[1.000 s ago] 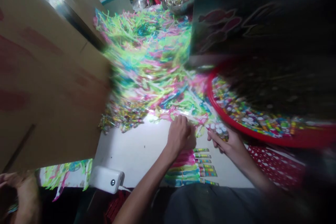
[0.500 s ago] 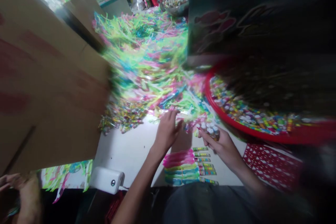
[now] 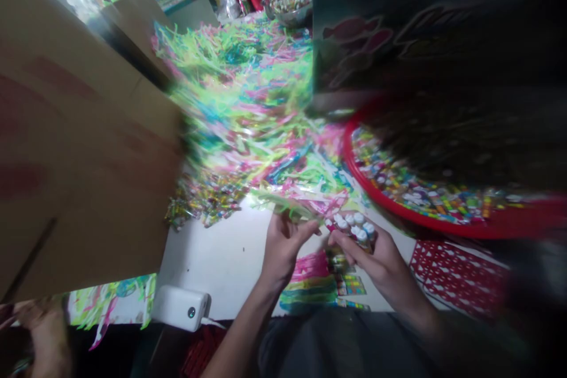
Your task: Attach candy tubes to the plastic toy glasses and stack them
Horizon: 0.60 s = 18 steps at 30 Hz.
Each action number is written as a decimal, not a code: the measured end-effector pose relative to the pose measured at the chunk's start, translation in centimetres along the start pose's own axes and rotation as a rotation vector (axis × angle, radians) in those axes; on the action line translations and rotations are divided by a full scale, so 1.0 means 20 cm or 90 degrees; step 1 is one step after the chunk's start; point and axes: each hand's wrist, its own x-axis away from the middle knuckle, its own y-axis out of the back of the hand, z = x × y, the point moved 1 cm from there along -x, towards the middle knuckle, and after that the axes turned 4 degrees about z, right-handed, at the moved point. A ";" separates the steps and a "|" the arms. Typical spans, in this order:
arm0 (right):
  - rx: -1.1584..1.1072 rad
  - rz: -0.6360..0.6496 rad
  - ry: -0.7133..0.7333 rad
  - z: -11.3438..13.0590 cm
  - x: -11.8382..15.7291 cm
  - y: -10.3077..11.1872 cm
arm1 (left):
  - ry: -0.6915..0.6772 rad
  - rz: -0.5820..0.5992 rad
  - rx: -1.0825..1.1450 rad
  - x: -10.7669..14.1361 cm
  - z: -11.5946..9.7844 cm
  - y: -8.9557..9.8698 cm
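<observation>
In my right hand point(image 3: 376, 257) is a cluster of small white-capped bottles point(image 3: 352, 225), their caps facing up and away from me. My left hand point(image 3: 283, 242) is closed on a yellow-green plastic strip point(image 3: 290, 204), with its thumb reaching toward the bottles. Below the hands, a row of pink, yellow and blue strips point(image 3: 308, 283) lies on the white table point(image 3: 221, 260). Small printed packets point(image 3: 352, 284) sit at the right ends of these strips. Beyond the hands spreads a large heap of coloured plastic strips point(image 3: 243, 94).
A big cardboard box point(image 3: 88, 147) stands at the left, a dark printed box point(image 3: 354, 41) at the right. Small colourful pieces fill a red basin point(image 3: 363, 180). A white power bank point(image 3: 181, 307) lies by the front edge. Another person's hand point(image 3: 39, 319) shows at lower left.
My left hand has drawn back from the heap toward me, and a yellow-green strip now shows in it. The right hand still holds the bottles, turned slightly.
</observation>
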 end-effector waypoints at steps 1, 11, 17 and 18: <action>-0.017 -0.003 -0.002 0.03 0.02 -0.01 | -0.004 0.006 0.037 0.03 -0.02 -0.03; -0.022 0.000 0.030 0.23 0.15 -0.05 | -0.184 0.095 0.068 0.15 -0.23 -0.12; 0.015 0.046 0.098 0.25 0.16 -0.02 | -0.210 0.124 0.016 0.14 -0.25 -0.08; 0.035 0.054 0.114 0.24 0.16 -0.01 | -0.216 0.127 0.001 0.14 -0.25 -0.08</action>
